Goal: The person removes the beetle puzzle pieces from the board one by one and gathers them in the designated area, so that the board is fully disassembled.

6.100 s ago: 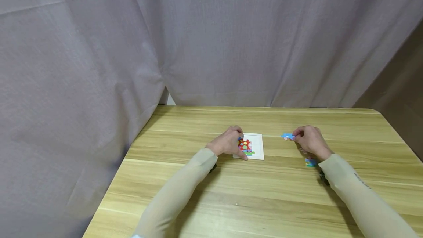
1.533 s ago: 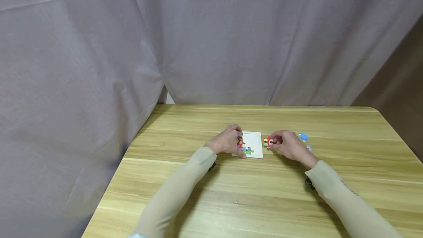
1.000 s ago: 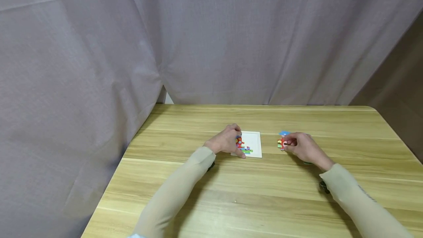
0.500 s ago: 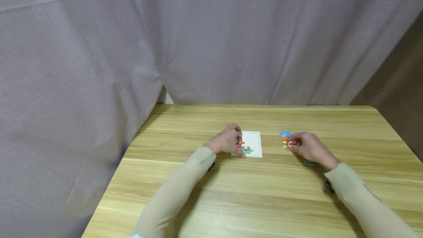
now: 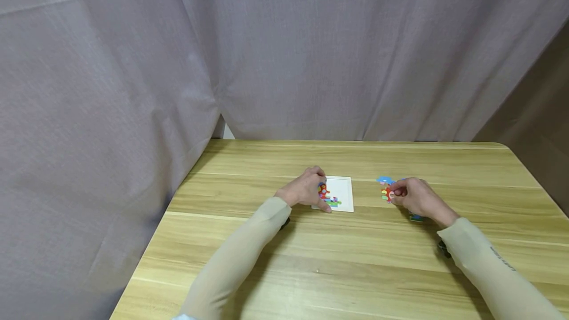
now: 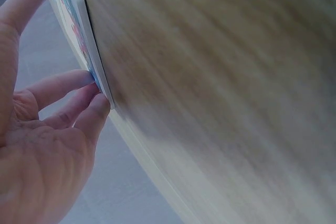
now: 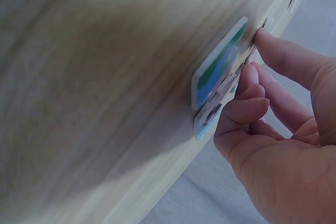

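A white puzzle tray [image 5: 345,194] lies on the table, with some red, green and blue pieces at its left and lower side. My left hand [image 5: 304,190] holds the tray by its left part, thumb at the near edge and fingers at the far edge; in the left wrist view the fingertips press the tray's rim [image 6: 97,64]. To the right of the tray, my right hand [image 5: 420,196] pinches a red puzzle piece [image 5: 387,194] between thumb and fingers, low over the table. A blue puzzle piece [image 5: 384,180] lies just beyond it.
Near the right wrist lies a green-and-blue puzzle piece [image 5: 416,217], partly hidden by the hand. The right wrist view shows several loose pieces [image 7: 218,72] beside the fingers. A grey curtain [image 5: 293,63] hangs behind the wooden table [image 5: 311,260].
The red puzzle piece, in the tray 6.1 s ago, has come out; my right hand has carried it from beside the tray rightward toward the blue piece. My left hand stays on the tray.
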`<state>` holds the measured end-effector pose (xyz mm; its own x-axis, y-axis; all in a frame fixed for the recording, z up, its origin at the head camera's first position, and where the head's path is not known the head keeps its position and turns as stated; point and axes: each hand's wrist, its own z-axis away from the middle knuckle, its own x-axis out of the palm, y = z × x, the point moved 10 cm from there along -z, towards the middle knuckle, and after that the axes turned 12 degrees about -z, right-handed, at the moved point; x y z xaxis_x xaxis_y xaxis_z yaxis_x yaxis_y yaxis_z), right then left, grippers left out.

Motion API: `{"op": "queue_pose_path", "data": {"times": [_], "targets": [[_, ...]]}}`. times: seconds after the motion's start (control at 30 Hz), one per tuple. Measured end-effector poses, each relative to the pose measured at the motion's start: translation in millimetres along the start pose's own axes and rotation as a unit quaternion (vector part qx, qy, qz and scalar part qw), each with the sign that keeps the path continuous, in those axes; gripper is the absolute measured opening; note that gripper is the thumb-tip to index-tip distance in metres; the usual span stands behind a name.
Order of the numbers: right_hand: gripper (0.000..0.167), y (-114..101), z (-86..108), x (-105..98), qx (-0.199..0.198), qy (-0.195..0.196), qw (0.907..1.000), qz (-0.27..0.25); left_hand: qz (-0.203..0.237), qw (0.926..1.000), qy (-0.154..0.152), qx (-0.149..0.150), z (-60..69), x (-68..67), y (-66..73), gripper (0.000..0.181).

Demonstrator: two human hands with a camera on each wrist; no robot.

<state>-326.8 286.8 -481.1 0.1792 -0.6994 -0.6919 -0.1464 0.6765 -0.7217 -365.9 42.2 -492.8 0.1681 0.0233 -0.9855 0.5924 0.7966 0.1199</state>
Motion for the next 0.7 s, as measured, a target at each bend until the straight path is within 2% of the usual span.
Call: {"op": "queue_pose_path", "data": {"times": [0.33, 0.7], "targets": [[0.025, -3.5, 0.3, -0.9, 0.001, 0.006, 1.0, -0.001, 0.001, 1.0, -0.002, -0.001, 1.1, 0.1, -0.1, 0.078], [0.036, -25.9, -2.1, 12.7, -0.021, 0.009, 0.9997, -0.008, -0.002, 0.9999, -0.01, -0.003, 1.7, -0.4, 0.4, 0.082]]}}
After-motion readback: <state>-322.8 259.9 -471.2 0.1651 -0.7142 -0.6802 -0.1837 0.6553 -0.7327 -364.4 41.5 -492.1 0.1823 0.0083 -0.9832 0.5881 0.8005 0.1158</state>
